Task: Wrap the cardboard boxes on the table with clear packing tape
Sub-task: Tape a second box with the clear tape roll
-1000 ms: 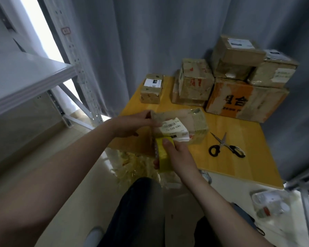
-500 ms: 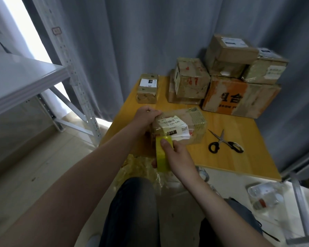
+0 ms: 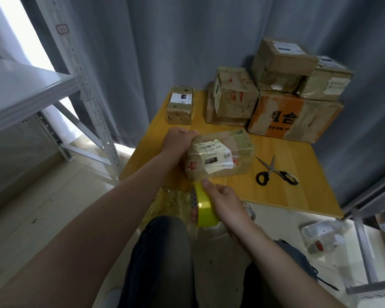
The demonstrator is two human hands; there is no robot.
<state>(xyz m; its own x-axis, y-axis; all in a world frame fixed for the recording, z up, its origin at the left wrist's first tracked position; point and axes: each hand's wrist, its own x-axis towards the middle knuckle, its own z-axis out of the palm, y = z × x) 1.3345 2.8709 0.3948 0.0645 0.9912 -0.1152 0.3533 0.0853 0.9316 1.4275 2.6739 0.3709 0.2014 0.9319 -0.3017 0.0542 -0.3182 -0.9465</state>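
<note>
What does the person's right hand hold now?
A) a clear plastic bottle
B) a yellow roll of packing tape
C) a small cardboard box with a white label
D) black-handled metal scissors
B: the right hand grips the yellow roll of packing tape at the near table edge, the left hand holds the labelled cardboard box, and the black-handled scissors lie untouched on the yellow wooden table.

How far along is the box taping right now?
Done: the labelled box already shows glossy clear tape over its top and sides. In hand: the left hand grips its left end while the right hand holds the tape roll just in front of it. Left: cutting, likely with the scissors lying beside it; the stacked boxes behind look partly taped, but I cannot tell how fully.
</note>
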